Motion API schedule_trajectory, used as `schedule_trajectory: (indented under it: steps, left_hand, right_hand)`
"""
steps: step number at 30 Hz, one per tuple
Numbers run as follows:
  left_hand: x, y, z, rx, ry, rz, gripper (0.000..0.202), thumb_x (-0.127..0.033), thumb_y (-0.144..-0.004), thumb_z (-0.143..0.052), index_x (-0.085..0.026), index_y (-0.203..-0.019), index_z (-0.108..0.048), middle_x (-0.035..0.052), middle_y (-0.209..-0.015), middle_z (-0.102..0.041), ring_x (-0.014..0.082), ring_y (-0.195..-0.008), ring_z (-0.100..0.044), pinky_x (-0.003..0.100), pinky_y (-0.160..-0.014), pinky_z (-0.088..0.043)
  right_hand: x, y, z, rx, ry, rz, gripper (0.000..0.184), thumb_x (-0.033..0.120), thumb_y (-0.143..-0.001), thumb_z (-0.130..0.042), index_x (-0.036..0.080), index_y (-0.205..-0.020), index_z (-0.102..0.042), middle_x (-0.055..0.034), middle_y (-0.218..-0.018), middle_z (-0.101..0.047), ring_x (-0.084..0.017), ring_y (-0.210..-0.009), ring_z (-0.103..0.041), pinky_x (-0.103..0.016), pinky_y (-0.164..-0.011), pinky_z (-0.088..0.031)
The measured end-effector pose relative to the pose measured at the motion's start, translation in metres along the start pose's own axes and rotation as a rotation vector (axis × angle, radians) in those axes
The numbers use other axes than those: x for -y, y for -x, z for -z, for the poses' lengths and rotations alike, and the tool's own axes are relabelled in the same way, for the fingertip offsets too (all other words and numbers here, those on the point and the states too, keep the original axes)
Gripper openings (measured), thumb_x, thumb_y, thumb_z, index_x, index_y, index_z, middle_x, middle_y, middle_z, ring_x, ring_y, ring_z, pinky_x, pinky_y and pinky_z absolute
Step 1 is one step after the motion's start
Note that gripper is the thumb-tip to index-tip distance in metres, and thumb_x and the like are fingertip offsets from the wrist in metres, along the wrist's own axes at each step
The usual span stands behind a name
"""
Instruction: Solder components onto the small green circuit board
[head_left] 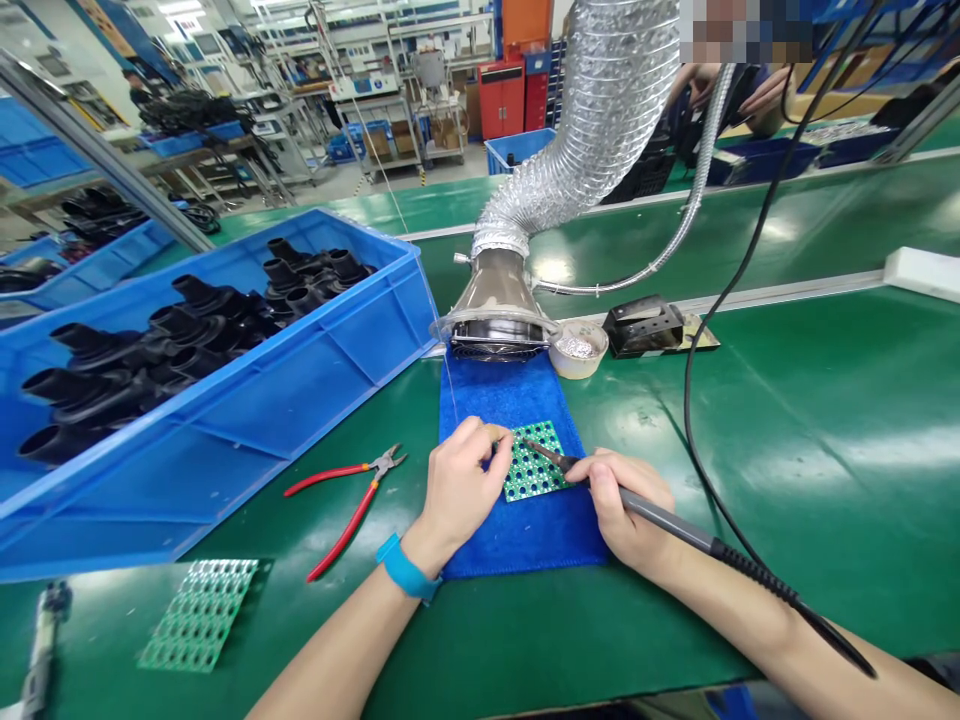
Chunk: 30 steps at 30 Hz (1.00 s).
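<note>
Our right hand [630, 508] is clamped around the grip of a soldering iron [664, 518], held like a pen. Our left hand [465, 490] sits just beside it, its fingers folded together against the left edge of a green perforated circuit board [538, 462]; we cannot tell whether they pinch anything. The iron's long axis runs diagonally from lower right to upper left, with the tip pointing into the board's upper-left area. The board lies slightly skewed on a blue cloth [525, 540] on the green worktop [787, 420].

We judge the hot tip the main danger: a small slip could scorch the board or burn our left fingers, which are very near it. If the left hand's pressure eases, the board could also shift on the cloth. The iron's black cable [757, 590] could drag at our right hand if it snags. Around us lie red-handled side cutters [352, 500] and a second green circuit board [199, 612].
</note>
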<state>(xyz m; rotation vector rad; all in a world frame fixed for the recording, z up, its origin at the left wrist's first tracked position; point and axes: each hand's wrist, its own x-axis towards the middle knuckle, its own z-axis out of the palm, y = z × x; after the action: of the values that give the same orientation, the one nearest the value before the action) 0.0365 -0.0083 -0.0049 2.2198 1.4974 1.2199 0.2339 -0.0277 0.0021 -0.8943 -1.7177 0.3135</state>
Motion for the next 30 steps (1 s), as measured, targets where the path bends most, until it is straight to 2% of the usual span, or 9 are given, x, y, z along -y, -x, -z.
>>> schedule_trajectory:
  steps: [4, 9, 14, 17, 20, 22, 24, 27, 30]
  left_hand:
    - [-0.009, 0.000, 0.010, -0.036, 0.177, 0.101, 0.015, -0.015, -0.094, -0.055, -0.017, -0.090, -0.069, 0.0001, -0.076, -0.061, 0.0088, -0.059, -0.051, 0.021, -0.054, -0.039]
    - [-0.034, 0.009, 0.014, 0.091, 0.303, 0.130, 0.015, -0.013, -0.094, -0.054, -0.019, -0.084, -0.065, -0.0003, -0.075, -0.062, 0.0099, -0.061, -0.053, 0.021, -0.054, -0.041]
    - [-0.046, 0.014, 0.013, 0.203, 0.363, 0.123, 0.014, -0.016, -0.095, -0.052, -0.019, -0.088, -0.064, 0.0012, -0.076, -0.063, 0.0122, -0.064, -0.056, 0.024, -0.059, -0.044]
    - [-0.036, 0.007, 0.026, 0.174, 0.254, 0.022, 0.012, -0.018, -0.094, -0.059, -0.020, -0.085, -0.066, -0.0006, -0.068, -0.060, 0.0134, -0.066, -0.055, 0.029, -0.067, -0.044]
    - [-0.019, -0.003, 0.042, 0.045, 0.128, -0.085, 0.009, -0.019, -0.089, -0.068, -0.022, -0.081, -0.071, -0.0037, -0.060, -0.052, 0.0141, -0.066, -0.054, 0.034, -0.078, -0.041]
    - [-0.008, -0.006, 0.048, -0.070, 0.123, -0.012, 0.009, -0.020, -0.087, -0.069, -0.023, -0.079, -0.071, -0.0049, -0.058, -0.046, 0.0132, -0.063, -0.050, 0.033, -0.075, -0.040]
    - [0.002, -0.006, 0.046, -0.142, 0.141, 0.125, 0.010, -0.022, -0.087, -0.067, -0.021, -0.077, -0.069, -0.0054, -0.059, -0.041, 0.0118, -0.059, -0.045, 0.030, -0.066, -0.038]
    - [0.011, -0.002, 0.036, -0.164, 0.148, 0.281, 0.012, -0.024, -0.085, -0.066, -0.019, -0.075, -0.068, -0.0059, -0.059, -0.037, 0.0102, -0.055, -0.040, 0.027, -0.057, -0.033]
    - [0.016, 0.000, 0.029, -0.181, 0.135, 0.351, 0.012, -0.026, -0.084, -0.066, -0.018, -0.074, -0.068, -0.0067, -0.058, -0.036, 0.0094, -0.054, -0.038, 0.026, -0.057, -0.032]
  right_hand:
    - [-0.001, 0.003, 0.003, -0.038, 0.010, 0.009, 0.025, 0.008, -0.095, -0.048, 0.018, -0.083, -0.067, 0.0015, -0.063, -0.064, -0.010, -0.051, -0.055, -0.024, -0.052, -0.044]
    - [-0.007, 0.004, -0.002, 0.080, 0.035, 0.094, 0.012, 0.020, -0.095, -0.063, 0.019, -0.100, -0.073, -0.0021, -0.075, -0.065, -0.012, -0.062, -0.062, -0.023, -0.056, -0.049]
    - [-0.012, 0.005, -0.007, 0.133, 0.160, 0.103, 0.020, 0.028, -0.099, -0.059, 0.020, -0.088, -0.074, -0.0014, -0.074, -0.053, -0.011, -0.061, -0.055, -0.022, -0.057, -0.047]
    - [-0.013, 0.003, -0.006, 0.118, 0.181, 0.110, 0.019, 0.024, -0.098, -0.059, 0.019, -0.085, -0.072, -0.0008, -0.074, -0.050, -0.011, -0.061, -0.051, -0.023, -0.055, -0.045]
    - [-0.014, -0.002, -0.003, 0.055, 0.123, 0.041, 0.014, 0.018, -0.095, -0.061, 0.019, -0.085, -0.071, -0.0005, -0.074, -0.051, -0.011, -0.061, -0.053, -0.023, -0.056, -0.046]
    - [-0.014, -0.005, -0.001, 0.009, 0.057, -0.042, 0.015, 0.016, -0.095, -0.061, 0.019, -0.084, -0.070, -0.0005, -0.073, -0.055, -0.011, -0.063, -0.056, -0.024, -0.058, -0.047]
    - [-0.014, -0.005, 0.002, -0.014, -0.001, -0.115, 0.019, 0.017, -0.096, -0.057, 0.019, -0.081, -0.069, -0.0003, -0.071, -0.059, -0.012, -0.062, -0.057, -0.026, -0.059, -0.048]
    - [-0.013, -0.002, 0.005, -0.002, -0.062, -0.168, 0.030, 0.022, -0.101, -0.050, 0.019, -0.078, -0.068, 0.0005, -0.065, -0.062, -0.012, -0.056, -0.055, -0.027, -0.057, -0.046]
    - [-0.013, 0.002, 0.006, 0.025, -0.107, -0.186, 0.036, 0.026, -0.103, -0.045, 0.019, -0.077, -0.069, 0.0006, -0.062, -0.062, -0.012, -0.052, -0.054, -0.028, -0.056, -0.045]
